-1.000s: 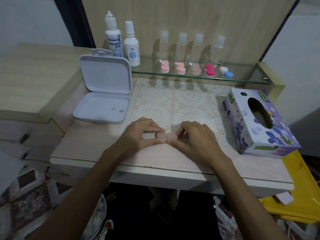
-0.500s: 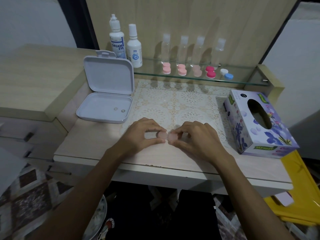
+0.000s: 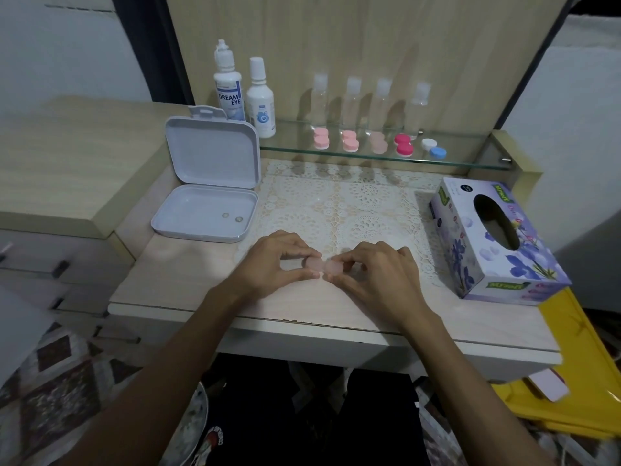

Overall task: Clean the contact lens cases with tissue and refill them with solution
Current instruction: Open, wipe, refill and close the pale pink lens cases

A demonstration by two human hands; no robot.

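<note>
A pale pink contact lens case [image 3: 324, 266] lies low over the table's front middle, held between both hands. My left hand [image 3: 277, 260] pinches its left cap between thumb and fingers. My right hand [image 3: 376, 274] pinches its right cap the same way. Several more lens cases [image 3: 379, 144] in pink, magenta, white and blue sit in a row on the glass shelf [image 3: 470, 159]. Two solution bottles [image 3: 242, 92] stand at the shelf's left end. A purple floral tissue box [image 3: 494, 240] rests on the table's right side.
An open white box [image 3: 208, 196] with two small lenses [image 3: 232, 216] in its tray stands at the left. Several clear small bottles [image 3: 369, 99] line the back wall. A lace mat [image 3: 339, 203] covers the table's middle. Yellow folders [image 3: 578, 391] lie below the table's right edge.
Both hands keep their pinch on the pink case at the same spot. The view has shifted slightly; the fingers have turned a little on the caps.
</note>
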